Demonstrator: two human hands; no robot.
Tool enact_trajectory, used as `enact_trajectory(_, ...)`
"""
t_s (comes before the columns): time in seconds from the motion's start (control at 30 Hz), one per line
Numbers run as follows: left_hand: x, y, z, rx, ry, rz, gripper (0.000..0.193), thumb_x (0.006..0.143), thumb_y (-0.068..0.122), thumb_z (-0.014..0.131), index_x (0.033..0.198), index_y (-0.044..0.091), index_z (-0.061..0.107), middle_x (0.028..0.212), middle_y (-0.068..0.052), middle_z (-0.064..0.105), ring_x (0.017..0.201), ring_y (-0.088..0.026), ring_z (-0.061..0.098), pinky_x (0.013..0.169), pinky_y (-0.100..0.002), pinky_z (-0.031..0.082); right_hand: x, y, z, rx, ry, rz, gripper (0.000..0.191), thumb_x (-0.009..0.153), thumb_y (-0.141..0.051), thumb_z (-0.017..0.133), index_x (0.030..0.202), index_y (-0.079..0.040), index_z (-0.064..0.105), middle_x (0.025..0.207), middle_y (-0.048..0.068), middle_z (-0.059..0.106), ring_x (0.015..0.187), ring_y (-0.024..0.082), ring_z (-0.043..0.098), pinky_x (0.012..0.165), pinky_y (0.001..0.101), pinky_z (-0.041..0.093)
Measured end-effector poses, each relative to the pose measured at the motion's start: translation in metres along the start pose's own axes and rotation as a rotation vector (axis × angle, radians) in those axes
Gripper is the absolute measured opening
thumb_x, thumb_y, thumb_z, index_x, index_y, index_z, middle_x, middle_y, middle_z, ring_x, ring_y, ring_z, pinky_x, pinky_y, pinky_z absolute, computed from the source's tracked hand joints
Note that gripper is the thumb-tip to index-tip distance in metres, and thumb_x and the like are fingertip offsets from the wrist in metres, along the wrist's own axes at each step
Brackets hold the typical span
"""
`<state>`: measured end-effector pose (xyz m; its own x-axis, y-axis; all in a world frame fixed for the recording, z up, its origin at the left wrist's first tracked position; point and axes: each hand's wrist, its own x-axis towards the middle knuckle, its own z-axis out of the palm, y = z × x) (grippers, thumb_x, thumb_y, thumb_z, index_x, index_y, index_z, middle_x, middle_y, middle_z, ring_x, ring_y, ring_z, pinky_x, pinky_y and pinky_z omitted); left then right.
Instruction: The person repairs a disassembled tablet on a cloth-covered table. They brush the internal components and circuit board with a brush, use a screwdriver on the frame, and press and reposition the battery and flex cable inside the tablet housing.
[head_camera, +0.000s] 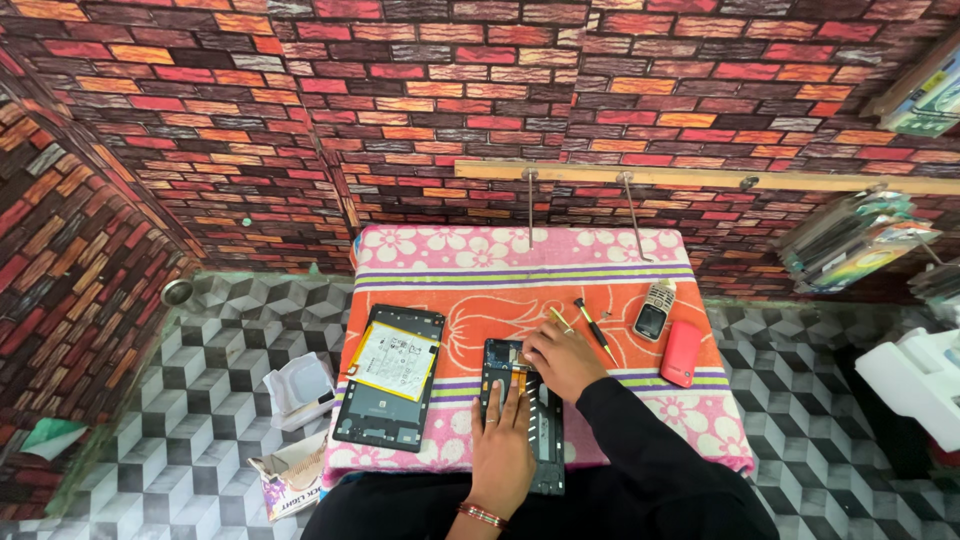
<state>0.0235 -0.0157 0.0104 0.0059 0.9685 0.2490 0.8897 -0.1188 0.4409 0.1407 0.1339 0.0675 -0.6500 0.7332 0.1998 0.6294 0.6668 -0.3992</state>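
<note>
A black tablet frame (497, 357) with orange flex cables lies on the cloth-covered table (480, 290) in front of me. My left hand (503, 447), with a red bangle at the wrist, lies flat on the frame's middle with its fingers stretched out. My right hand (560, 362), in a black sleeve, rests on the frame's upper right corner with its fingers bent down. Whether they pinch anything is hidden. To the left lies an opened tablet (390, 378) showing its white and yellow battery.
Two thin screwdrivers (596, 331) lie just beyond my right hand. A small keypad phone (655, 309) and a red phone case (681, 353) lie to the right. A white box (300, 388) and a printed packet (290, 482) sit on the glass counter (200, 440) at left.
</note>
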Motion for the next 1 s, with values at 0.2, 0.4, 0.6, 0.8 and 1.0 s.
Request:
enact_trajectory(0.2,0.000,0.000,-0.003,0.012,-0.032,-0.007,0.062,0.075,0.003,0.064,0.136,-0.006,0.055,0.152,-0.021,0.044,0.147,-0.041,0.030,0.117,-0.063,0.018,0.001,-0.003,0.000,0.004,0.003,0.014,0.010,0.095,-0.020,0.062,0.101,-0.013,0.066,0.106,0.004,0.062,0.111,0.030,0.059,0.089,0.0487,0.046)
enact_trajectory(0.4,-0.001,0.001,-0.014,-0.017,-0.051,-0.010,0.066,0.073,0.005,0.070,0.136,-0.005,0.054,0.152,-0.021,0.044,0.146,-0.039,0.032,0.117,-0.060,0.020,0.003,-0.008,-0.004,0.031,0.032,0.038,0.012,0.094,-0.020,0.063,0.101,-0.012,0.067,0.105,0.007,0.063,0.105,0.033,0.061,0.087,0.0486,0.047)
enact_trajectory(0.6,-0.007,-0.003,-0.020,-0.125,-0.027,-0.022,0.063,0.074,0.010,0.076,0.133,-0.003,0.057,0.145,-0.021,0.051,0.142,-0.039,0.039,0.115,-0.056,0.026,0.003,-0.006,-0.011,0.043,0.104,-0.006,0.010,0.092,-0.018,0.064,0.094,-0.009,0.067,0.100,0.009,0.065,0.100,0.035,0.063,0.084,0.0483,0.049)
enact_trajectory(0.8,-0.013,-0.012,-0.015,-0.123,0.101,0.041,0.033,0.099,0.013,0.062,0.129,0.001,0.062,0.139,-0.021,0.061,0.137,-0.039,0.050,0.114,-0.052,0.033,0.002,-0.001,-0.013,0.039,0.061,0.026,0.010,0.092,-0.018,0.065,0.093,-0.008,0.066,0.098,0.009,0.066,0.098,0.035,0.063,0.083,0.0483,0.049)
enact_trajectory(1.0,-0.018,-0.014,-0.025,-0.212,0.042,0.053,0.043,0.095,0.024,0.066,0.129,-0.001,0.061,0.138,-0.023,0.059,0.138,-0.040,0.046,0.114,-0.053,0.030,0.002,0.003,-0.008,0.046,0.023,0.000,0.009,0.091,-0.017,0.065,0.094,-0.008,0.066,0.097,0.009,0.066,0.100,0.035,0.063,0.083,0.0474,0.049)
